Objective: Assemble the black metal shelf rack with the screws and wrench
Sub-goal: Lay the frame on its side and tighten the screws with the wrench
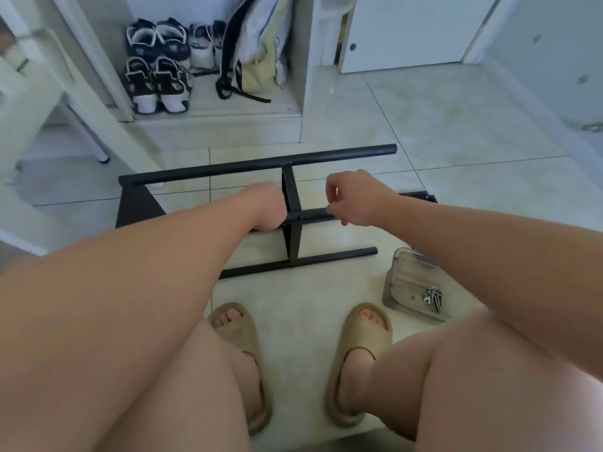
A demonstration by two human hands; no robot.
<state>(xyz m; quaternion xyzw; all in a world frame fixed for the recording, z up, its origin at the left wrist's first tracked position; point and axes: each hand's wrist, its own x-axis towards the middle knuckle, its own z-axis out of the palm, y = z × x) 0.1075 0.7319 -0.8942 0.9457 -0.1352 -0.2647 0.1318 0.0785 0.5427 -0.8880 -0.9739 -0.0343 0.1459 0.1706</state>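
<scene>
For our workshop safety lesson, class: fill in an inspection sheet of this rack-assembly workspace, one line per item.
Surface: pale tiled floor.
Job's things: black rack frame lying on the floor; screws and a small wrench in a clear container.
Clutter: nothing seen.
Grippers: left hand grips the middle tube; right hand fingers pinch its end.
Cables: nothing seen.
Surroundings: shoes and a bag in an open cabinet; white door.
</scene>
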